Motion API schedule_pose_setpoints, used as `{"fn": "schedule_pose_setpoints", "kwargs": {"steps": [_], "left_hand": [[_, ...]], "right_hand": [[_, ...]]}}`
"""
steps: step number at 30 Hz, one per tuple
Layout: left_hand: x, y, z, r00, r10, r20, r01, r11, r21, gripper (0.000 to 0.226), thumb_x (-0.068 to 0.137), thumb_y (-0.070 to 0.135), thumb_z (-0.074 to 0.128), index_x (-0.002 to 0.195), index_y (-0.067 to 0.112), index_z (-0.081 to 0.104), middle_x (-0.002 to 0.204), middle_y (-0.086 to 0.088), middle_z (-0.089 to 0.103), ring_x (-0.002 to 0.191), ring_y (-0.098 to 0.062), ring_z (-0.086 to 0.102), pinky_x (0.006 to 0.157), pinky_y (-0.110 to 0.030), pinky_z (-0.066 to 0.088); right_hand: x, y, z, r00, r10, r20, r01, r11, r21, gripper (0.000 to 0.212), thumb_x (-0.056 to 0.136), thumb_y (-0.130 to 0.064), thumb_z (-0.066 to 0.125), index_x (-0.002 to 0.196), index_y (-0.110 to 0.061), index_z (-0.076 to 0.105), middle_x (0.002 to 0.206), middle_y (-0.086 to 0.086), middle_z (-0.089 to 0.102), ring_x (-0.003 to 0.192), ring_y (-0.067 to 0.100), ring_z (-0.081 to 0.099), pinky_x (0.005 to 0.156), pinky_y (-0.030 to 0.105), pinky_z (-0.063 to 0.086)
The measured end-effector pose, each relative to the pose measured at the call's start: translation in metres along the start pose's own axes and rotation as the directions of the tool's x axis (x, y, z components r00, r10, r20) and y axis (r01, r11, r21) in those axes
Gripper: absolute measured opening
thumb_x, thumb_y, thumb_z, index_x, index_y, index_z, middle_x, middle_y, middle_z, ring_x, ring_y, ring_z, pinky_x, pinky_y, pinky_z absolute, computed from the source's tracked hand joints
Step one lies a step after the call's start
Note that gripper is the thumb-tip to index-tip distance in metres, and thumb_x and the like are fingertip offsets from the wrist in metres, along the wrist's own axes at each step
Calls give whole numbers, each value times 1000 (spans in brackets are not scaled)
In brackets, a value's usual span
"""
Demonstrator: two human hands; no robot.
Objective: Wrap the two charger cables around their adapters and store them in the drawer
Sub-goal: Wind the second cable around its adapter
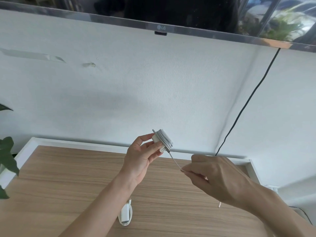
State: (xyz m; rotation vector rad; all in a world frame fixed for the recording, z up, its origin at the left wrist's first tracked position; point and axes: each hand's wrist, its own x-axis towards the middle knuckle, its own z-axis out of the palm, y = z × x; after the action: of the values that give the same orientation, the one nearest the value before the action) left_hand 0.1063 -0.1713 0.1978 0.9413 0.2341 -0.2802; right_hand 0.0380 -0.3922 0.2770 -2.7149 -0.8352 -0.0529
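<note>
White adapter [158, 140]: pinched in the left hand [139, 159], thumb on the near-left face, fingertips curled against the lower edge; raised above the table, in front of the wall.
Left-hand fingers [153, 148]: bent round the adapter body, closed on it, palm turned toward the camera.
Coiled cable [165, 139]: wound in many tight turns around the right part of the held adapter, just beyond the left fingertips.
Loose cable tail [175, 161]: runs taut and slanting down-right from the coil to the right hand.
Right hand [217, 177]: back of the hand toward the camera, thumb and forefinger pinching the tail near its end; other fingers curled under.
Right fingertips [185, 169]: closed on the tail, below and to the right of the adapter, well apart from the left hand.
Cable plug end [219, 204]: pokes out below the right hand, over the table.
Second adapter [125, 213]: lies flat on the wooden table [68, 177], between the two forearms, near the front edge; touched by neither hand.
Second cable [130, 214]: looped loosely around that adapter, resting on the wood.
Surroundings: television [161, 14] on the white wall, black cord [248, 103] hanging from it, plant leaves [7, 156] at the left edge.
</note>
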Motion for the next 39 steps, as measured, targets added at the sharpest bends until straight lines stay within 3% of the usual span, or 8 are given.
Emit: {"fn": "schedule_pose_setpoints", "kwargs": {"steps": [8,14,17,25,29,32,35,39], "left_hand": [[-3,-1,-1,997,57,59,-66,986,151,60,59,19,91,115,12,68,94,-11,77,95,-26,75,89,-39,58],[-8,1,-3,989,62,135,-95,962,255,49,67,11,94,110,16,71,103,-10,78,96,-26,75,91,-44,57],[-13,3,1,984,78,161,-122,952,280,43,64,23,92,103,23,74,108,-11,78,98,-31,74,95,-49,58],[-23,8,4,960,45,275,-115,963,244,40,67,17,89,104,22,74,107,-12,76,98,-32,72,100,-55,54],[-26,10,5,948,20,318,-85,978,190,41,72,3,84,108,16,69,102,-11,76,89,-29,73,88,-42,59],[-31,10,7,938,-8,345,-52,985,164,38,78,-4,76,109,13,67,101,-15,74,85,-27,73,81,-32,58],[-32,10,8,932,-18,361,-26,993,117,37,78,-5,77,109,15,70,102,-18,73,85,-29,73,81,-33,59],[-33,11,12,908,-15,418,8,1000,17,47,65,4,94,105,19,73,103,-20,74,86,-31,73,82,-38,60]], "right_hand": [[13,-3,-15,996,-86,-3,86,996,-35,31,105,-36,47,92,-25,73,72,-10,48,59,13,39,48,22,32],[36,6,-40,989,-144,-26,144,989,-27,22,106,-31,53,101,-25,73,76,-12,47,61,10,41,52,30,44],[47,4,-44,985,-170,-26,170,985,0,23,106,-33,51,105,-28,74,77,-15,45,62,7,40,54,27,43],[71,17,-43,998,-39,-39,48,960,274,16,102,-22,64,102,-21,80,72,-7,50,63,12,47,63,16,36],[74,27,-37,988,153,9,-136,847,514,8,92,-20,76,95,-23,83,76,-6,65,67,7,56,68,14,44],[75,30,-34,958,278,65,-248,695,675,5,86,-14,81,91,-16,81,84,0,78,78,17,70,77,14,53],[75,32,-29,929,359,88,-304,605,736,4,89,-11,78,87,-13,79,69,-5,71,55,5,55,53,13,40],[70,35,-18,911,384,149,-340,497,798,11,93,-16,74,84,-19,78,79,7,67,52,10,38,51,24,28]]}}
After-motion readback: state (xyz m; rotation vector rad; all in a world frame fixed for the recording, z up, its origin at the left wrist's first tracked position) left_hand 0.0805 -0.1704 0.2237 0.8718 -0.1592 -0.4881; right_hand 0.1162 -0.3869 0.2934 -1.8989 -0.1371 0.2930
